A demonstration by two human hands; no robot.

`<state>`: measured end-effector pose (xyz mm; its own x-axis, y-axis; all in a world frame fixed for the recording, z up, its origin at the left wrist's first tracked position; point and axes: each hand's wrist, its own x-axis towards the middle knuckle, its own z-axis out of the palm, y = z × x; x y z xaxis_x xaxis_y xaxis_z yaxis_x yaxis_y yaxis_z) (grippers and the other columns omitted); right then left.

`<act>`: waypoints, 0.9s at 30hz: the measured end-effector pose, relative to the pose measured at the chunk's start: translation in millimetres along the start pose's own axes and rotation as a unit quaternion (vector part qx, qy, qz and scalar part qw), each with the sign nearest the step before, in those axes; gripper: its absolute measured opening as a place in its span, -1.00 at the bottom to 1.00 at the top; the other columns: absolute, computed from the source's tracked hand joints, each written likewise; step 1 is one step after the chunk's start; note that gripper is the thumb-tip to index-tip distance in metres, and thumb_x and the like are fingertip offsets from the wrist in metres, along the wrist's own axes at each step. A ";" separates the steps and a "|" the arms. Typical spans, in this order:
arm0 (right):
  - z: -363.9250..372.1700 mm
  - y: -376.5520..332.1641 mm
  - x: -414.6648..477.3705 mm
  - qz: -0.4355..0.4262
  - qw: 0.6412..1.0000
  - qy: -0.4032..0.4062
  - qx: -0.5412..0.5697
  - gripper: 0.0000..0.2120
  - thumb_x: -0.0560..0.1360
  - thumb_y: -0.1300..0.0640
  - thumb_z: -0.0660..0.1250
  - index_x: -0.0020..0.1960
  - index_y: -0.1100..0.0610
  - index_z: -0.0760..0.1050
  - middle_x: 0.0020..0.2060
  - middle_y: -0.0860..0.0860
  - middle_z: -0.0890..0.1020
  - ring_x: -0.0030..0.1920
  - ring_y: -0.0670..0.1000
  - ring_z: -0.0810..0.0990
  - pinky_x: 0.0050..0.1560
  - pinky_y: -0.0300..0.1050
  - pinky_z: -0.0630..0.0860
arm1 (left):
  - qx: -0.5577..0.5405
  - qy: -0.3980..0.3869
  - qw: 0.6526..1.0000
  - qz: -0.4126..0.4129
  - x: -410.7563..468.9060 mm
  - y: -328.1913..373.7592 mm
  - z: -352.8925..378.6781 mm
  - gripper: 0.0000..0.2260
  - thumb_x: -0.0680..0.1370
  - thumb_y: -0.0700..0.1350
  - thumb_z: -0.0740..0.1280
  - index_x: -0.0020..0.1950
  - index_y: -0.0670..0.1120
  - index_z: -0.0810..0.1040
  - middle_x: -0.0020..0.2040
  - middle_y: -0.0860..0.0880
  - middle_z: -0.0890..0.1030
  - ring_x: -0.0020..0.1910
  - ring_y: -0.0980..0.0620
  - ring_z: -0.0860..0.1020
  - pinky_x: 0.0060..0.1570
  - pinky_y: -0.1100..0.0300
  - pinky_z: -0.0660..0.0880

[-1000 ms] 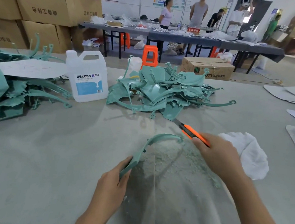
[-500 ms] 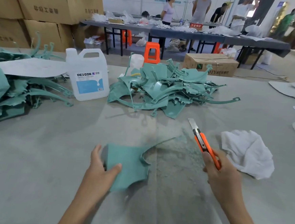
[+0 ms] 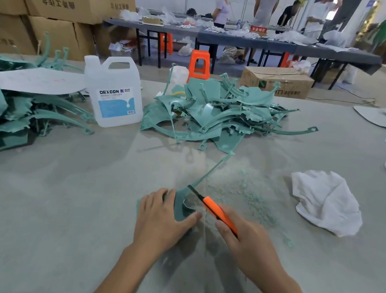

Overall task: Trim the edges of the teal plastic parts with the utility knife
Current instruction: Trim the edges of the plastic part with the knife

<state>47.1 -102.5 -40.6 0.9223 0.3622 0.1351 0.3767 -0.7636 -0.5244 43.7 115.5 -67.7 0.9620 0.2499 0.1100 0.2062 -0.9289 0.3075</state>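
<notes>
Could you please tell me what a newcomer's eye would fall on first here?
The bright orange utility knife, gripped in the right hand at front centre, stands out first, its blade at the teal plastic part that the left hand presses to the table. Behind them a tangled pile of teal parts lies mid-table, with a white jug to its left and a crumpled white cloth at right.
</notes>
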 end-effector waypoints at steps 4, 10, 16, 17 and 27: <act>-3.0 -4.3 5.9 -0.009 1.000 -0.014 -0.010 -0.61 0.59 -0.25 0.20 0.42 -0.36 0.32 -0.07 -0.14 0.67 -0.04 -0.05 0.62 -0.11 -0.10 0.49 | -0.006 0.012 1.000 -0.009 -1.1 0.2 0.2 -0.07 0.30 0.61 -0.08 0.49 0.10 0.34 0.32 0.01 0.35 0.37 -0.01 0.26 0.41 0.14 0.18; -27.3 3.3 28.8 0.014 0.996 0.021 -0.085 -0.63 0.64 -0.16 0.18 0.44 -0.24 0.38 -0.20 -0.06 0.67 -0.23 0.01 0.63 -0.19 -0.02 0.56 | -0.024 0.004 1.000 0.001 -1.3 -3.0 0.1 -0.10 0.32 0.62 -0.06 0.47 0.10 0.34 0.29 0.02 0.31 0.35 -0.01 0.24 0.40 0.12 0.16; -37.8 -6.2 36.6 0.000 0.971 0.162 -0.175 -0.62 0.60 -0.07 0.30 0.41 -0.11 0.45 -0.31 0.04 0.57 -0.41 0.20 0.56 -0.47 -0.07 0.39 | -0.038 0.004 0.999 -0.004 -3.8 2.4 2.4 -0.13 0.33 0.62 -0.03 0.45 0.11 0.34 0.27 0.03 0.30 0.33 -0.01 0.21 0.39 0.11 0.15; -29.5 -11.4 33.0 -0.020 0.979 0.132 -0.157 -0.62 0.61 -0.11 0.26 0.42 -0.17 0.40 -0.30 0.01 0.56 -0.39 0.18 0.57 -0.45 -0.04 0.44 | -0.039 0.004 0.999 -0.006 -3.6 2.8 2.9 -0.12 0.32 0.63 -0.04 0.45 0.11 0.34 0.27 0.03 0.30 0.33 -0.01 0.21 0.40 0.11 0.15; -28.1 2.1 35.9 -0.006 0.982 0.145 -0.122 -0.61 0.63 -0.12 0.18 0.45 -0.21 0.32 -0.31 0.00 0.55 -0.37 0.12 0.54 -0.39 0.03 0.52 | -0.032 0.008 0.999 -0.004 -2.9 1.2 4.1 -0.08 0.33 0.63 -0.08 0.51 0.09 0.29 0.31 0.01 0.29 0.35 -0.03 0.20 0.41 0.09 0.14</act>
<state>83.4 -106.1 -13.3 0.8902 0.2312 0.3926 0.3644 -0.8786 -0.3088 41.9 112.6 -71.5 0.9574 0.2616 0.1223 0.2011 -0.9079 0.3678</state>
